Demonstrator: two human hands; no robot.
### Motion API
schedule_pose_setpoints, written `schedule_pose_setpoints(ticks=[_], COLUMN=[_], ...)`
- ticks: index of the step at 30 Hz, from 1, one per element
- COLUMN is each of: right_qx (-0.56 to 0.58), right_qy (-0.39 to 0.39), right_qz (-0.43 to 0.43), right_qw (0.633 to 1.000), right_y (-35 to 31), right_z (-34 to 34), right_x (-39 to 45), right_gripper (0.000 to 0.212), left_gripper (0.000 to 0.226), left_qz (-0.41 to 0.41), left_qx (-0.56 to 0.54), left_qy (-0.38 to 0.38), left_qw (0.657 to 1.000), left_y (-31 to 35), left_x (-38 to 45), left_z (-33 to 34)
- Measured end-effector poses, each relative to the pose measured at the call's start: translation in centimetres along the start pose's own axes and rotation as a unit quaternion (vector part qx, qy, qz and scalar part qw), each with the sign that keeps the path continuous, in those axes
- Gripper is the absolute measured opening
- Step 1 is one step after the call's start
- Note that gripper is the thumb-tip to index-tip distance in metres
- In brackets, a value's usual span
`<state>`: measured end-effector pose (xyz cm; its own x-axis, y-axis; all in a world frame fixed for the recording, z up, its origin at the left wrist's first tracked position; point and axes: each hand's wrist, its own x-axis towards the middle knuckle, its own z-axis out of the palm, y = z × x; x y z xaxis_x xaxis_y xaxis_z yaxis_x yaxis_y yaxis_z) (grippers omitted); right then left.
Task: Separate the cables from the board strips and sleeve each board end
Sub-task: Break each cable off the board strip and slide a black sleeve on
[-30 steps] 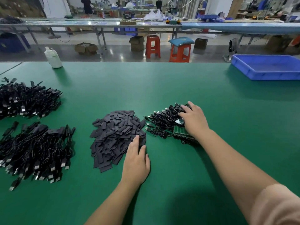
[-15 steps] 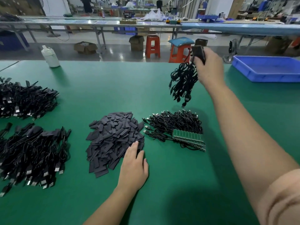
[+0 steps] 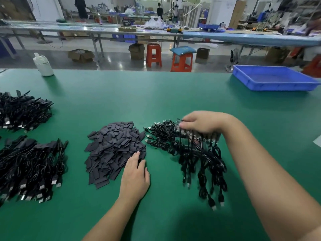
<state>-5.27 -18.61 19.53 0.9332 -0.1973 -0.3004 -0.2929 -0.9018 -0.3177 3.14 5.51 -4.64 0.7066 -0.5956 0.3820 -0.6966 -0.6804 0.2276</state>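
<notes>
Bright overhead workshop light; soft shadows fall toward the camera beneath the blue tray (image 3: pixel 274 79); dangling cables (image 3: pixel 205 164) motion-blurred, edges bowed.

Sleeve pile (image 3: pixel 114 150) lies between 2 cable heaps (image 3: pixel 29 164) and cable bunch (image 3: pixel 196 153)

A bunch of black cables (image 3: pixel 199 153) attached to a board strip (image 3: pixel 194 133) is held above the green table, the USB ends hanging down and blurred. A heap of flat dark sleeves (image 3: pixel 112 150) is lying just left of it, and more black cables (image 3: pixel 159 134) are spread behind.
</notes>
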Motion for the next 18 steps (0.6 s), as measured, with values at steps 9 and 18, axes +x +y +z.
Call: schedule_pose_setpoints(ticks=[9, 18], right_qx=[-0.010, -0.004], right_qy=[-0.123, -0.095], right_qz=[0.027, 0.010], right_qw=[0.992, 0.995], right_y=[1.0, 1.0], right_z=[2.6, 3.6], right_x=[-0.7, 0.4], right_gripper=[0.044, 0.040], left_gripper=[0.030, 0.015], left_qz=[0.039, -0.113], left_qx=[-0.063, -0.525], left_qy=[-0.004, -0.202], left_qw=[0.997, 0.819], left_y=[0.2, 9.7], left_x=[0.0, 4.5], left_z=[-0.9, -7.1])
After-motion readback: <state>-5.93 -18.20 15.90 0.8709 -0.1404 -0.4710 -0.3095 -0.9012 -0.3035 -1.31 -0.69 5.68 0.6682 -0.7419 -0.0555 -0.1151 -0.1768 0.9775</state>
